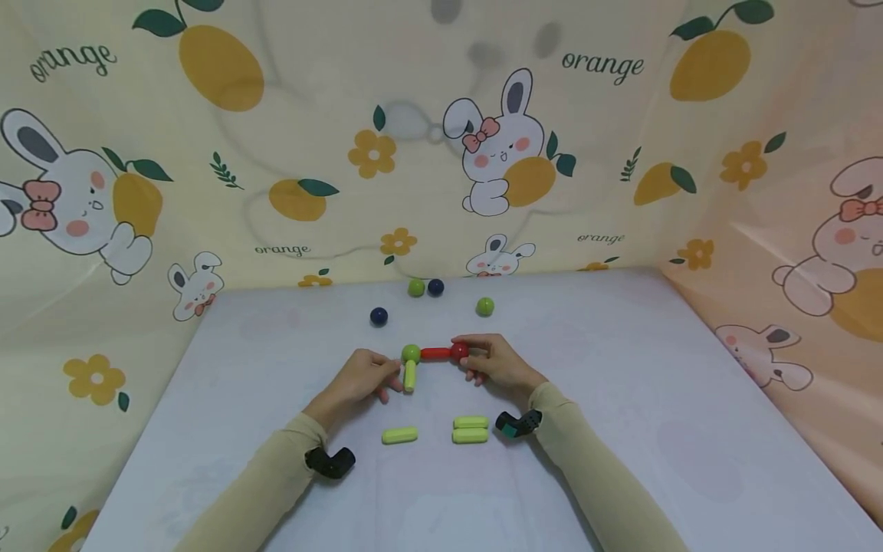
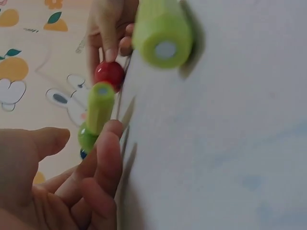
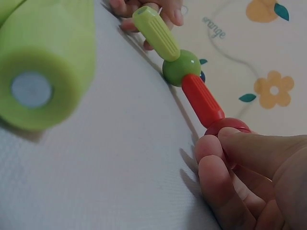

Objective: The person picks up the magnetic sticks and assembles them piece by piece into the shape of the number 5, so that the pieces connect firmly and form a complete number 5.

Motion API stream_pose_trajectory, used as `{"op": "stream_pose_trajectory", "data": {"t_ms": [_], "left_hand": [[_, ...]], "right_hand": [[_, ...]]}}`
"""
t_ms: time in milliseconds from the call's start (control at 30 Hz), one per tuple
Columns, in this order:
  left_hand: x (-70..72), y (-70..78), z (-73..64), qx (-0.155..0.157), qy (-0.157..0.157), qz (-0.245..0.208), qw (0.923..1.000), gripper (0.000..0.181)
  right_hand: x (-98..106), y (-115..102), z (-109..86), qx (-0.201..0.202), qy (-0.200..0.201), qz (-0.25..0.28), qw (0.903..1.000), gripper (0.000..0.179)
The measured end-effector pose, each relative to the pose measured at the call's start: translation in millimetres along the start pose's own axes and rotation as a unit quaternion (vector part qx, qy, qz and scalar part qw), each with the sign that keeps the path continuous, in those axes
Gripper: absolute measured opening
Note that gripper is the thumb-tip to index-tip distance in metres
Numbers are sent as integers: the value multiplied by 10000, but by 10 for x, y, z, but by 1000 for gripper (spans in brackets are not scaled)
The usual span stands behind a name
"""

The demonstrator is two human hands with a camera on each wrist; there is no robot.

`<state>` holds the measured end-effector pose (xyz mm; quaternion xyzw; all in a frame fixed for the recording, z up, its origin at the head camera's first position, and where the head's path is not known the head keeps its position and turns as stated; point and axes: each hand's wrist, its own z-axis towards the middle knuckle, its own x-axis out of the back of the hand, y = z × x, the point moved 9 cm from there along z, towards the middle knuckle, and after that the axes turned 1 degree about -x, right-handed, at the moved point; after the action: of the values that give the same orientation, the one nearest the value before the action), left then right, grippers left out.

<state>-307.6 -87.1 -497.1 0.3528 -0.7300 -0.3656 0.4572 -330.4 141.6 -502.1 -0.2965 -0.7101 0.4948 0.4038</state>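
Note:
In the head view, a red ball [image 1: 458,352], a red rod [image 1: 435,353], a green ball [image 1: 411,353] and a light green rod [image 1: 410,376] are joined in an L shape. My right hand [image 1: 500,364] pinches the red ball between thumb and fingers, as the right wrist view also shows. On the other side, my left hand [image 1: 360,377] is beside the light green rod, its fingertips close to it. Seen from the left wrist, the thumb and fingers [image 2: 109,160] are spread apart and grip nothing. The light green rod's free end points toward me.
Nearer to me on the white table [image 1: 621,429] lie a single light green rod [image 1: 399,435] and two more side by side [image 1: 471,429]. Toward the back are two dark blue balls [image 1: 379,317] and two green balls [image 1: 485,307]. A printed cloth [image 1: 428,207] hangs behind.

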Motion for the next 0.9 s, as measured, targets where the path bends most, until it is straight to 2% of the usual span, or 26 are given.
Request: {"op": "stream_pose_trajectory", "data": {"t_ms": [133,300,533,700,800,900], "left_hand": [[178,54,18,-146,207,-85,9996,33],[450,141,86,-303,648,-293,9970,33],[761,164,234,-570,1440,-722,9853,31],[843,119,317,-528,1723,-709,9811,32],[841,71,380,-363,1730,-769,9812,34],[812,52,456,-242,1671,-534,9842,39]], "right_hand": [[-5,-11,-4,-59,21,25,10000,47],[8,-14,-3,-71,53,41,10000,47],[14,-19,-10,-105,80,80,9999,48],[10,-15,-5,-88,82,61,9999,47],[2,-3,-3,-106,47,73,9999,47],[5,-5,2,-28,32,24,10000,47]]}}
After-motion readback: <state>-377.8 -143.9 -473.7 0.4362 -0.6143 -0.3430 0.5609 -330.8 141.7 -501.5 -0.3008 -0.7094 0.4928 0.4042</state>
